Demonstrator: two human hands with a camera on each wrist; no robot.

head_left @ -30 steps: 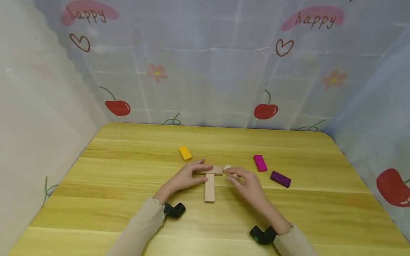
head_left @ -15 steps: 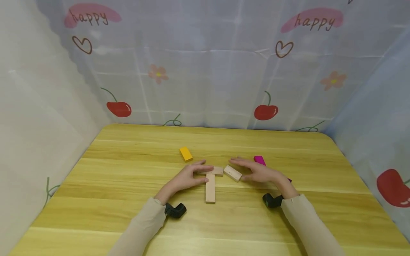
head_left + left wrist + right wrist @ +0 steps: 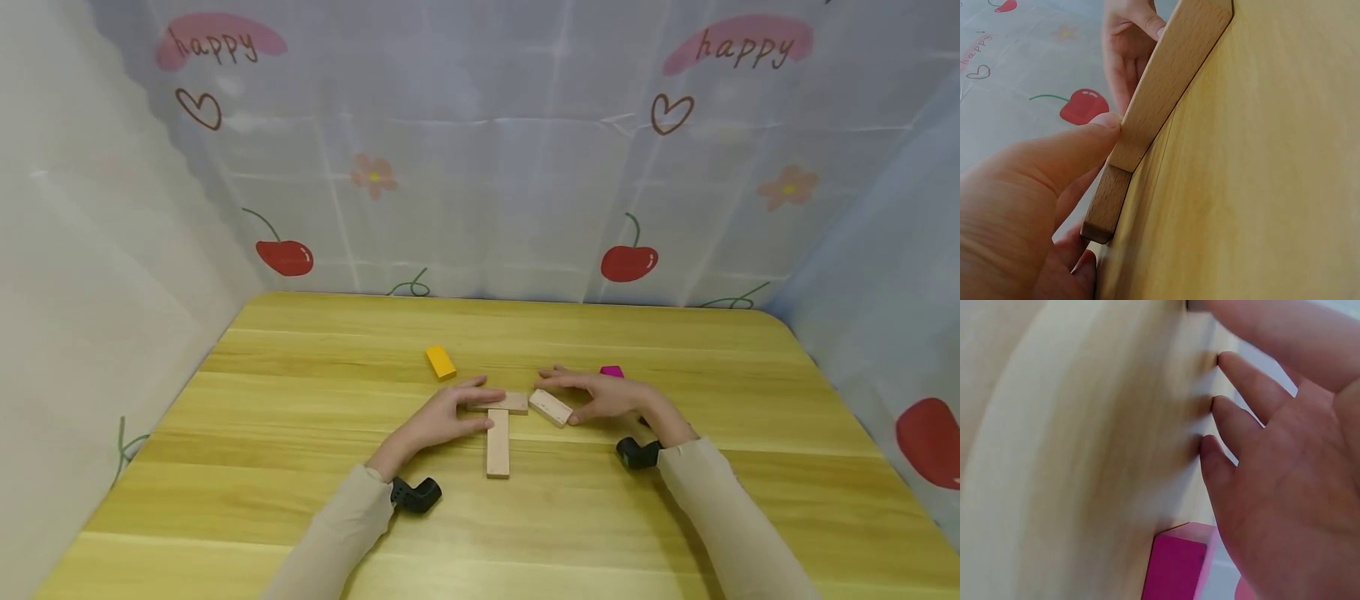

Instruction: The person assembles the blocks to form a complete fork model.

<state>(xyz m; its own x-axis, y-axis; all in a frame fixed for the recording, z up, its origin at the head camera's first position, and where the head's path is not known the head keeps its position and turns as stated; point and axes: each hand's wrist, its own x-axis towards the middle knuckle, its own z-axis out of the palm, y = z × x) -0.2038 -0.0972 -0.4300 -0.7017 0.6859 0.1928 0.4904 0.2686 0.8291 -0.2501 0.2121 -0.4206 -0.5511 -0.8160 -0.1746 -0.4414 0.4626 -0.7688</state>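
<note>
In the head view two plain wooden blocks form a T: one crosswise block [image 3: 517, 402] and one upright-lying block [image 3: 498, 450] running toward the person. My left hand [image 3: 446, 417] rests on them, fingers along the crosswise block, partly hiding it. In the left wrist view my thumb [image 3: 1094, 128] touches the side of the nearer block [image 3: 1175, 81]. A third wooden block [image 3: 551, 407] lies slanted just right of the crosswise one. Around it is my right hand [image 3: 603, 396], its thumb at the block's near end and fingers extended beyond it, tips close to the table.
A yellow block [image 3: 441, 362] lies behind my left hand. The magenta block [image 3: 612, 372] is partly covered by my right hand, and also shows in the right wrist view. A purple block [image 3: 644, 422] is mostly hidden under the right wrist. A patterned curtain [image 3: 480, 183] borders the table.
My right hand has let go of the slanted wooden block, which lies on the table, and has moved right and opened beside it. My left hand has stayed on the T-shaped pair.
</note>
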